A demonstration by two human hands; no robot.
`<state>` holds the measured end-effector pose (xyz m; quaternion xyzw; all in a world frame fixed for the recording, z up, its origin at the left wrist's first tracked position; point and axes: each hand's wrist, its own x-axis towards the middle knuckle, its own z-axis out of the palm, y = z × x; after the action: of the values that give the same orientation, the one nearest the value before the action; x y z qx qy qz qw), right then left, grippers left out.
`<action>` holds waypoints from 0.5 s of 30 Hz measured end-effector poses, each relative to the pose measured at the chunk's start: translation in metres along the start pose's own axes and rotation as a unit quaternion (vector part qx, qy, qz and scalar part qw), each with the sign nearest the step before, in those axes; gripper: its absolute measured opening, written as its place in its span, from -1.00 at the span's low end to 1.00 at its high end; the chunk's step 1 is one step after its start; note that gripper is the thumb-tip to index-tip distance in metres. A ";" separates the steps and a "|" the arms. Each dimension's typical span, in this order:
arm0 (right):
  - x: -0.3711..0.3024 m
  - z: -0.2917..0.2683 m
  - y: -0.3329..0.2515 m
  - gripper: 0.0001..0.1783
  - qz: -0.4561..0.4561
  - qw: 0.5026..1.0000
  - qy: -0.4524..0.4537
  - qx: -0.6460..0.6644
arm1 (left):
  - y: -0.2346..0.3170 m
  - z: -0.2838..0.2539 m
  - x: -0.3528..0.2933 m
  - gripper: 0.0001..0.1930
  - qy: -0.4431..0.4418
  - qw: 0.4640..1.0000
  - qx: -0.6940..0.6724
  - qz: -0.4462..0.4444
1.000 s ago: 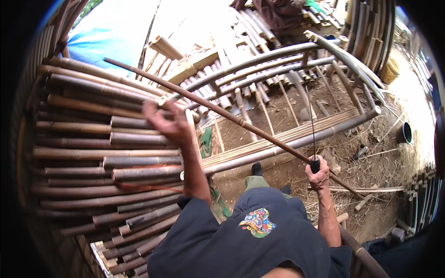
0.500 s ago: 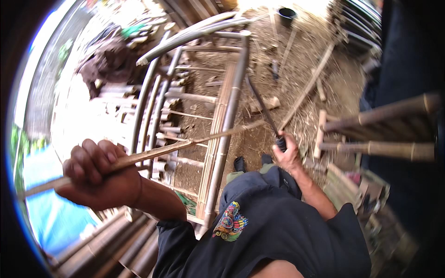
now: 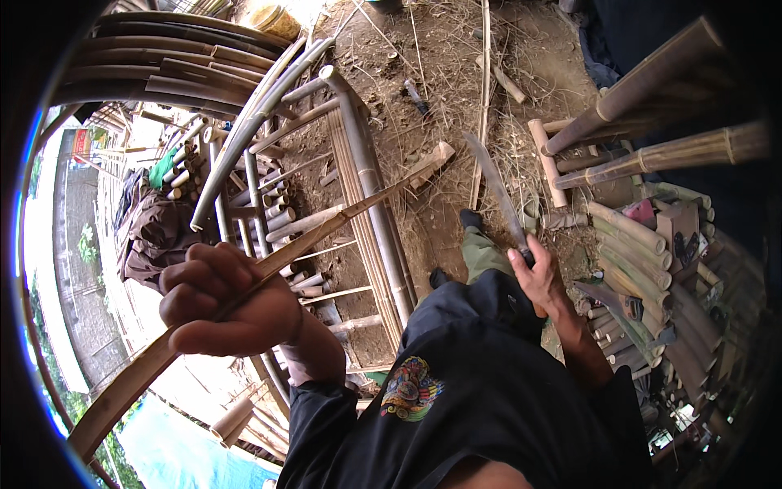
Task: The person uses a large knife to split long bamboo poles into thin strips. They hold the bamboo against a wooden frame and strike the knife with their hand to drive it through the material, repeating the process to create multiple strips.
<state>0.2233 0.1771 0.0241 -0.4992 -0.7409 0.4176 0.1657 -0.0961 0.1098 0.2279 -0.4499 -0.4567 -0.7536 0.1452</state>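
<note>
Counted: one split bamboo strip [image 3: 316, 234], one knife [image 3: 499, 194], one bamboo frame [image 3: 371, 175] and two thick bamboo poles [image 3: 635, 88] at the right. The left hand [image 3: 232, 303] is closed in a fist around the strip, which extends from both sides of it and, in view, crosses over the frame. The right hand [image 3: 539, 275] grips the knife by its handle, blade pointing forward; the strip lies to its left.

Straw [image 3: 456, 94] litters the earth floor [image 3: 562, 77]. Stacked poles [image 3: 151, 72] fill the upper left, near a yellowish tub [image 3: 274, 22]. A grey wall [image 3: 73, 277] lines the far left, with a blue tarp [image 3: 187, 452] lower down (daylight bleaches patches of that side white).
</note>
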 end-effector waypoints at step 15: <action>0.130 -0.011 -0.140 -0.77 -0.310 0.942 -0.127 0.028 | -0.044 0.112 -0.013 -0.46 -0.031 0.997 -0.074 0.012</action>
<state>0.0883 0.2750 0.1186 -0.1829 -0.8617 0.4264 0.2053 -0.0556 0.2225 0.2125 -0.4879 -0.3986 -0.7693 0.1059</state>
